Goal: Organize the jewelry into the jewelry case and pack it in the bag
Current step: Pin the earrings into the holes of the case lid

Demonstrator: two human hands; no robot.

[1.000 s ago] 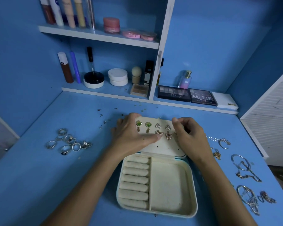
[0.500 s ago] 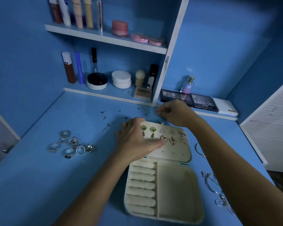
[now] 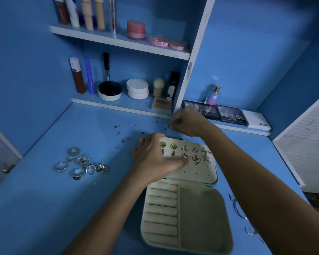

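My left hand (image 3: 155, 159) lay flat on the open lid of the case (image 3: 186, 214), its grip loose and apart, thumb (image 3: 179, 165) by the earrings (image 3: 185, 153) pinned there. My right hand (image 3: 187, 122) reached past the lid, fingers pinched together near tiny studs (image 3: 118, 133) on the surface (image 3: 81, 199); I could not tell if they held one. Rings (image 3: 81, 162) sat in a bunch to the left. I saw no bag.

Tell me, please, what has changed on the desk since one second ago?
The right hand left the earring panel and reached away to the small earring backs near the shelf edge, fingers pinched there. The left hand stayed on the panel; the rings and the ring rolls stayed as they were.
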